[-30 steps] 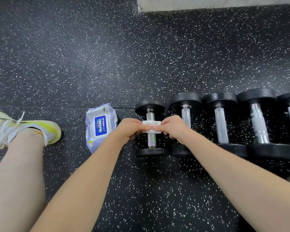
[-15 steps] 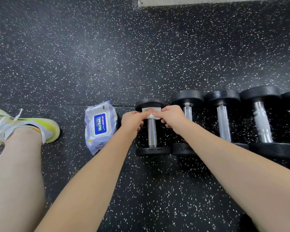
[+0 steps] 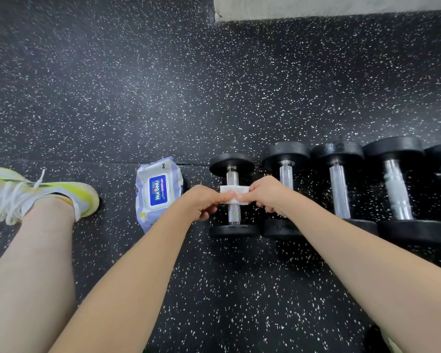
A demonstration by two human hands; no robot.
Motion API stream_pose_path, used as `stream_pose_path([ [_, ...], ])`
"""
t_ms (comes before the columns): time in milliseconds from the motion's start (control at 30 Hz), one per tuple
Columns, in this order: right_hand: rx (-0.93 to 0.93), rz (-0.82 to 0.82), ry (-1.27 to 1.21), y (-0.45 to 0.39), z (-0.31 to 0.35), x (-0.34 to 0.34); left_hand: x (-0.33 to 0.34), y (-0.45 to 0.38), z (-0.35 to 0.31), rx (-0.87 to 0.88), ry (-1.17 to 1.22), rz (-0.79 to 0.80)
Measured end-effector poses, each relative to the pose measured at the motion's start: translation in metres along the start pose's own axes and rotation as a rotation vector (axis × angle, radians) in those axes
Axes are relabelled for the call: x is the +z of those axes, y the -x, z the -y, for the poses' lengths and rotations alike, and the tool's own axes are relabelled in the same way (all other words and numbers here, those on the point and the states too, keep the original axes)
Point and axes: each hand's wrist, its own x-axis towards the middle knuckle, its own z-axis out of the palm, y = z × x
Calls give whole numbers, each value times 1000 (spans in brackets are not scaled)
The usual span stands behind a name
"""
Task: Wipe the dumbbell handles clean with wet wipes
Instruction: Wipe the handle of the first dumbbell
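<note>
Both my hands pinch one folded wet wipe, left hand on its left end, right hand on its right; wipe sits across the handle of the leftmost dumbbell, approx mid-length, prob wrapped under, can't see. More dumbbells lie in a row to its right on the speckled floor. Wipes pack lies just left, near my shoe.

Your wide-angle view bends at the edges under even, soft overhead light, glare streaking the knurled chrome dumbbell handles, shadows faint.
</note>
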Motion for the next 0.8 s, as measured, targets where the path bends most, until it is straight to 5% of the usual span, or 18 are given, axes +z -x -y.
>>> stream_pose_path([
  [400, 0, 189, 505, 22, 9, 5, 0, 9, 11, -36, -378, 234],
  [800, -56, 55, 76, 9, -4, 0, -6, 3, 6, 130, -144, 123],
])
